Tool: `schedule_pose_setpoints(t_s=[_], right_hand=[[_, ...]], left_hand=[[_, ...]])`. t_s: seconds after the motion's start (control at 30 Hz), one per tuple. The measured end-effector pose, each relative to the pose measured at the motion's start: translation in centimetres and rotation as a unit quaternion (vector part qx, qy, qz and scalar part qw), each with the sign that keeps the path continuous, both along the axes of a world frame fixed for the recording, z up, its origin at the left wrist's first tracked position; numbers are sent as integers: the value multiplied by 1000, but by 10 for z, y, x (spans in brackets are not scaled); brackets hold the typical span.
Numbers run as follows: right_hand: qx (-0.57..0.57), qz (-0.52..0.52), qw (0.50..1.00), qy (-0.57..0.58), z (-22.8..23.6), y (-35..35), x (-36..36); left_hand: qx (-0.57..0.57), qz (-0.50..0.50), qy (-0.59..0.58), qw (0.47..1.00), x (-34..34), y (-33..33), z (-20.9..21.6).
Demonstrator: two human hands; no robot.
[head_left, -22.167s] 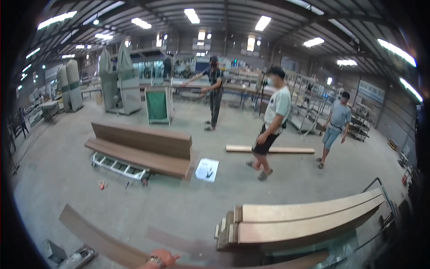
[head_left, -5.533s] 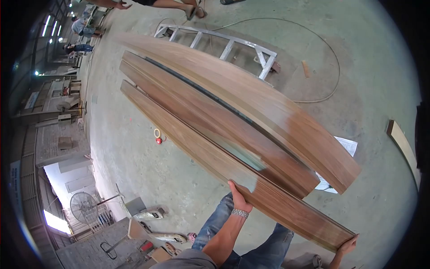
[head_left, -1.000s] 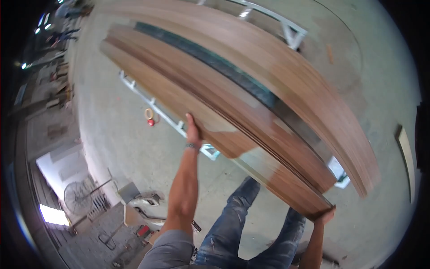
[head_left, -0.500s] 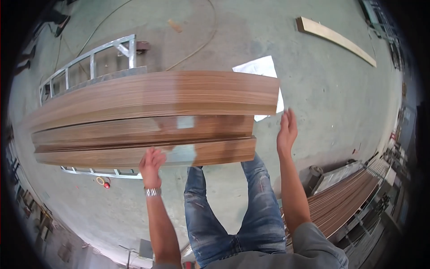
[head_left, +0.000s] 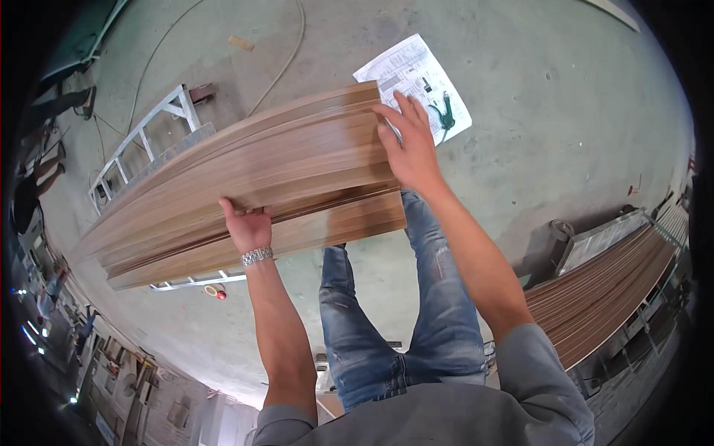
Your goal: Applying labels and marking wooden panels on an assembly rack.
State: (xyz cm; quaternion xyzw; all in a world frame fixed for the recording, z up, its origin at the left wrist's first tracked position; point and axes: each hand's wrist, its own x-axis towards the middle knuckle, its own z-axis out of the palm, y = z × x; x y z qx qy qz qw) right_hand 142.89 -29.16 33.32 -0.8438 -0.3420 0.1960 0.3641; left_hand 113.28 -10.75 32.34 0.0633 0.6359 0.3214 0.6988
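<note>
Long brown wood-grain planks lie side by side across a metal frame in front of me. My left hand is at the near edge of the far plank, with its thumb at the edge and its fingers curled out of sight beneath. At that plank's right end is my right hand, fingers stretched and apart, touching or very close to the end. Nearer to me lies another plank, partly covered by the far one. A printed paper sheet lies beyond the right end, with a dark green tool on it.
The ladder-like metal frame shows beyond the planks. A tape roll and a small red item lie on the floor nearby. More brown planks are stacked on a rack at the right. A cable curves over the floor.
My right hand has moved left to the far plank's end, and my left hand has moved to that plank's near edge. The far plank now covers more of the planks nearer me.
</note>
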Motion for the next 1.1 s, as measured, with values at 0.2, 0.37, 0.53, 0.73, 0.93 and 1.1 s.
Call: schedule_pose_setpoints(t_s=[0.2,0.37,0.53,0.73,0.93,1.1], right_hand=[[65,-249,896,362,-6,-53,-41],[-106,-276,893,339,48,-77,-77],[-13,-323,905,277,41,-226,-29],[-64,-373,858,348,5,-261,-9],[-212,-370,892,153,-51,-235,7],[-223,-458,859,56,-26,-253,78]], left_hand=[[71,-35,-53,996,-15,-41,9],[52,-66,-113,990,-49,-121,49],[-112,-31,-145,983,-10,-144,44],[110,182,2,977,-197,23,-2],[69,197,133,969,-211,80,-14],[61,248,47,966,-158,17,4]])
